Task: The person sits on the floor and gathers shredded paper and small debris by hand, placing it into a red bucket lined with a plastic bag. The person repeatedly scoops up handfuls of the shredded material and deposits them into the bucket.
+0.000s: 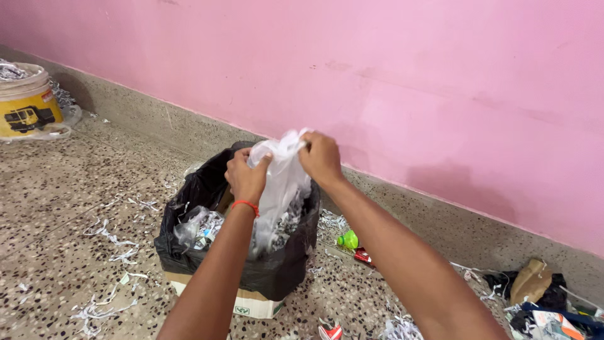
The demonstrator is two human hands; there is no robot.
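A yellow-and-white plastic bucket (pixel 26 101) stands far left by the pink wall (pixel 440 75). Both hands, left (pixel 246 176) and right (pixel 321 157), pinch a thin white plastic bag (pixel 281 182) over a black-lined cardboard box (pixel 251 271) of shredded paper. A green bottle cap (pixel 348 239) and litter (pixel 541 302) lie rightward on the speckled floor (pixel 56 189)

The black bin liner (pixel 207 189) hid most of the cardboard box (pixel 251 305) beneath it. The yellow bucket (pixel 25 104) was cut by the left edge. The clutter (pixel 547 315) at the right corner was too jumbled to identify.
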